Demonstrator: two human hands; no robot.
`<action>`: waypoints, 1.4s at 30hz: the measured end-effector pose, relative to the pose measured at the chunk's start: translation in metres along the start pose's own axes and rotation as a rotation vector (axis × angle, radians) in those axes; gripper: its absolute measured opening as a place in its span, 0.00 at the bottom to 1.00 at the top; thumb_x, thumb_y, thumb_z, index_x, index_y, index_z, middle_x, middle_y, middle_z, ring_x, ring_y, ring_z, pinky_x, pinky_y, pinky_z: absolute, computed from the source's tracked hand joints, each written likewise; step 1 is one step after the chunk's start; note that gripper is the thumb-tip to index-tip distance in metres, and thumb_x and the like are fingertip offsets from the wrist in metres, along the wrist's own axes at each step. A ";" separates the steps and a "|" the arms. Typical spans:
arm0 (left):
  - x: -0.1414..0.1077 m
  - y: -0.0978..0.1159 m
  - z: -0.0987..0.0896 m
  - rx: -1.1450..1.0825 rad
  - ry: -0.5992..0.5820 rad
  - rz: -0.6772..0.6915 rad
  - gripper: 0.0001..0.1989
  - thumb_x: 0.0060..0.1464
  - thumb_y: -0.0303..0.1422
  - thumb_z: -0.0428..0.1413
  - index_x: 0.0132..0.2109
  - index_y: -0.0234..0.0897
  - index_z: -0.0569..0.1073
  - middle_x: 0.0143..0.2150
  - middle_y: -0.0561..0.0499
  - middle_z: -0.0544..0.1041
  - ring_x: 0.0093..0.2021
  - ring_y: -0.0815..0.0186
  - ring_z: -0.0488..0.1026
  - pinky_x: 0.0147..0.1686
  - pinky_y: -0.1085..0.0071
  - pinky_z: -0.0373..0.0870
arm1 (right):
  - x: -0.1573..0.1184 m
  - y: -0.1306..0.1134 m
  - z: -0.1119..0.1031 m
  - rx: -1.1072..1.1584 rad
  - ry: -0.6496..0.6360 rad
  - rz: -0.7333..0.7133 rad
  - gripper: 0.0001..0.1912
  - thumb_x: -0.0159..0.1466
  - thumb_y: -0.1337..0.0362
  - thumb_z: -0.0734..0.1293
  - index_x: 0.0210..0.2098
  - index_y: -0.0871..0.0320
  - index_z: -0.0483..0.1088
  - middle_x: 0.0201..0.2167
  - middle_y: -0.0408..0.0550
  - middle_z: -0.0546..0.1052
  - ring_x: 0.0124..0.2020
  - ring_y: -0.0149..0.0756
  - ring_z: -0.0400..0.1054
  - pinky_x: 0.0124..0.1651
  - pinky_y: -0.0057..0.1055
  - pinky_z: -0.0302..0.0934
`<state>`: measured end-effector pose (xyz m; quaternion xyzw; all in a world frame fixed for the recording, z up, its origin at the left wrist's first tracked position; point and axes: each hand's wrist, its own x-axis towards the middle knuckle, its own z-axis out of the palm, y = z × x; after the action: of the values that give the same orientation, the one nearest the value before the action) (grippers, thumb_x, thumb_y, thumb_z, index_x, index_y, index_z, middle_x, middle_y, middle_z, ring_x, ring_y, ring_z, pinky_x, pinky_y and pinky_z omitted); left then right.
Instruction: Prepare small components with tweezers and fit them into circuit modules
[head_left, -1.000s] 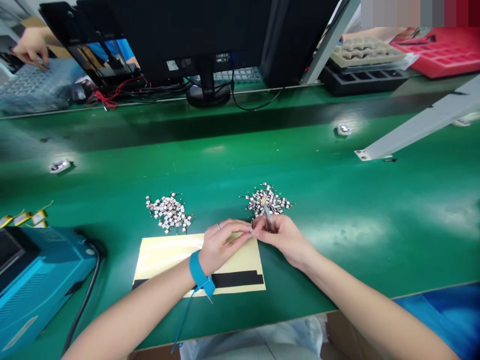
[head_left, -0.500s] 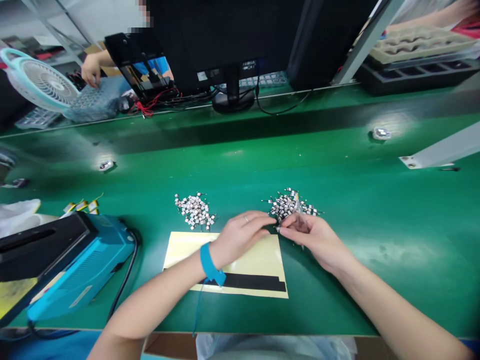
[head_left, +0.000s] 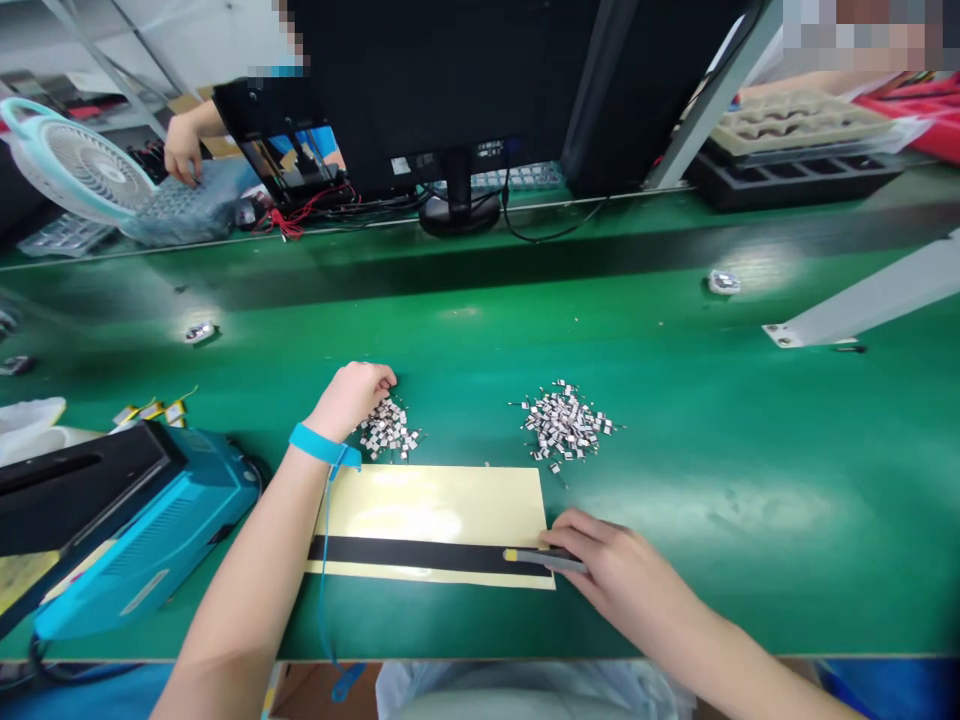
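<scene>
Left hand (head_left: 349, 398) curled over small parts (head_left: 388, 432), hold unclear, right hand (head_left: 609, 558) gripping grey tool (head_left: 551, 561)

Left wrist (head_left: 330, 417) is wearing a flat, bright-blue wrist strap (head_left: 315, 443); a thin blue cord (head_left: 324, 560) is trailing down from it. Right hand (head_left: 611, 560) and both forearms (head_left: 251, 570) are showing bare.

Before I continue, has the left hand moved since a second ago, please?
Yes: the left hand moved left and farther out, from over the yellow sheet to the left parts pile.
</scene>
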<state>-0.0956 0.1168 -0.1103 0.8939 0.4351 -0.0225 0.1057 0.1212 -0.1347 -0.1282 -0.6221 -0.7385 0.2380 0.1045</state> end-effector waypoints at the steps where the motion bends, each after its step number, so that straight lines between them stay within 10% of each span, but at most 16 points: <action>1: 0.000 0.000 0.000 -0.018 0.007 -0.005 0.12 0.43 0.21 0.49 0.34 0.35 0.72 0.32 0.48 0.76 0.33 0.63 0.73 0.33 0.73 0.67 | -0.002 -0.001 0.004 -0.031 0.013 -0.001 0.13 0.51 0.77 0.66 0.36 0.58 0.70 0.31 0.45 0.70 0.28 0.34 0.69 0.31 0.29 0.65; 15: -0.009 0.029 -0.008 -0.452 0.351 -0.042 0.12 0.47 0.31 0.54 0.41 0.34 0.72 0.32 0.49 0.76 0.33 0.65 0.72 0.37 0.69 0.69 | -0.011 -0.013 0.020 -0.301 0.124 -0.085 0.15 0.52 0.81 0.59 0.37 0.63 0.67 0.32 0.49 0.69 0.26 0.35 0.67 0.23 0.30 0.62; 21: -0.011 0.055 0.004 -0.907 0.162 0.025 0.15 0.42 0.33 0.58 0.39 0.30 0.72 0.29 0.49 0.73 0.31 0.67 0.72 0.36 0.70 0.72 | -0.002 -0.015 0.012 -0.228 -0.044 -0.019 0.09 0.51 0.79 0.63 0.30 0.62 0.68 0.29 0.48 0.70 0.25 0.35 0.67 0.25 0.29 0.60; 34: -0.009 0.069 0.037 -1.023 0.009 0.059 0.08 0.45 0.32 0.58 0.34 0.32 0.73 0.33 0.47 0.75 0.34 0.67 0.74 0.39 0.69 0.73 | 0.013 -0.001 -0.008 0.288 -0.013 0.173 0.06 0.51 0.76 0.63 0.25 0.60 0.69 0.23 0.42 0.70 0.23 0.27 0.62 0.25 0.22 0.51; 42: -0.029 0.091 0.022 -0.968 0.379 0.239 0.05 0.39 0.30 0.62 0.26 0.34 0.73 0.26 0.51 0.73 0.28 0.70 0.71 0.28 0.74 0.71 | 0.047 -0.003 -0.046 0.863 0.230 0.211 0.09 0.51 0.60 0.66 0.24 0.61 0.68 0.25 0.45 0.69 0.19 0.24 0.52 0.21 0.25 0.45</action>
<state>-0.0413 0.0354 -0.1124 0.7746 0.3024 0.3548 0.4274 0.1297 -0.0794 -0.0937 -0.6158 -0.4880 0.4627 0.4106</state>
